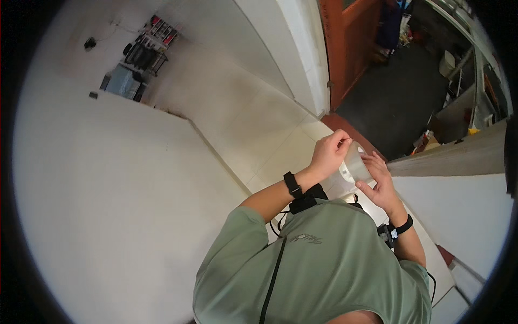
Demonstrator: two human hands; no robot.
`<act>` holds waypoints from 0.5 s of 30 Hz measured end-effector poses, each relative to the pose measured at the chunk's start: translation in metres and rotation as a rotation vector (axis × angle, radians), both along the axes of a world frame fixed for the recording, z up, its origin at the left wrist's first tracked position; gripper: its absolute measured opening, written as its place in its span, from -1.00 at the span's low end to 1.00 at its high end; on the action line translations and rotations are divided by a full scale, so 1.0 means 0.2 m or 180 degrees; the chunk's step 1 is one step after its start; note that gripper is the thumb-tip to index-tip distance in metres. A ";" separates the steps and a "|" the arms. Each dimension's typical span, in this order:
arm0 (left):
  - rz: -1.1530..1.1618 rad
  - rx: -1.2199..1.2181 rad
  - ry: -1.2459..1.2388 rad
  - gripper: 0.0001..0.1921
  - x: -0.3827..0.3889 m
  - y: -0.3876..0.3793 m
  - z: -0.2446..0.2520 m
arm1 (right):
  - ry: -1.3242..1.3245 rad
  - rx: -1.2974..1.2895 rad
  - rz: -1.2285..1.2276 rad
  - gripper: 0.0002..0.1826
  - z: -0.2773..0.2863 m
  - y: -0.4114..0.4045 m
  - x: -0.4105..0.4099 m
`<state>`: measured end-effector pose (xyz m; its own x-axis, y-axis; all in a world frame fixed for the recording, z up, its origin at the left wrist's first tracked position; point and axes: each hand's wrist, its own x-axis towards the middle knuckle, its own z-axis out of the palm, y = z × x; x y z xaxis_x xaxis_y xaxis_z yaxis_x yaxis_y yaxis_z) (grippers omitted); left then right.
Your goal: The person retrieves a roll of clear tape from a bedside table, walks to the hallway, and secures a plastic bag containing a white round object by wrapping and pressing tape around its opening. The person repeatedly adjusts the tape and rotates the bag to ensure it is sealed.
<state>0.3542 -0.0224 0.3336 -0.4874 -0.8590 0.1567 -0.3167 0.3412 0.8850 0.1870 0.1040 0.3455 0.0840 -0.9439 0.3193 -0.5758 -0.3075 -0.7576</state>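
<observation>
A wide roll of clear tape (354, 164), shiny and see-through, is held between my hands in front of my body. My left hand (331, 152) pinches at the upper left edge of the roll with thumb and index finger; whether it has lifted a tape end cannot be told. On the other side, my right hand (378, 180) supports the roll, its fingers along the upper right part and its thumb at the lower rim. Black bands with small devices circle both wrists.
A pale wall (121, 182) runs close along my left, above a tiled floor (259, 121). Ahead to the right, an open orange-brown door (352, 44) and a reddish threshold (352, 129) lead to a dark floor (384, 105). Black cables hang near my body.
</observation>
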 end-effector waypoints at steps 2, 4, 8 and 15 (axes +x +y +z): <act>-0.0207 -0.0361 0.0303 -0.89 -0.11 -0.06 -0.10 | -0.0020 0.0029 -0.0116 -0.54 -0.01 -0.01 -0.01; -0.0602 0.0261 0.0438 -0.88 -0.21 -0.12 -0.13 | -0.0099 0.0200 -0.0316 -0.51 -0.09 0.03 -0.08; -0.1176 0.0569 0.0564 -0.88 -0.37 -0.20 -0.15 | -0.0549 0.0305 -0.1142 -0.52 -0.04 0.07 -0.08; -0.1929 0.1424 0.0422 -0.86 -0.56 -0.31 -0.09 | -0.1346 0.1343 -0.2426 -0.56 -0.02 0.14 0.03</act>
<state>0.2431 -0.0847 0.3155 -0.8950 -0.4429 -0.0531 -0.0698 0.0216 0.9973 0.1922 0.1329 0.3425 -0.6421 -0.7414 -0.1952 -0.1626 0.3805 -0.9104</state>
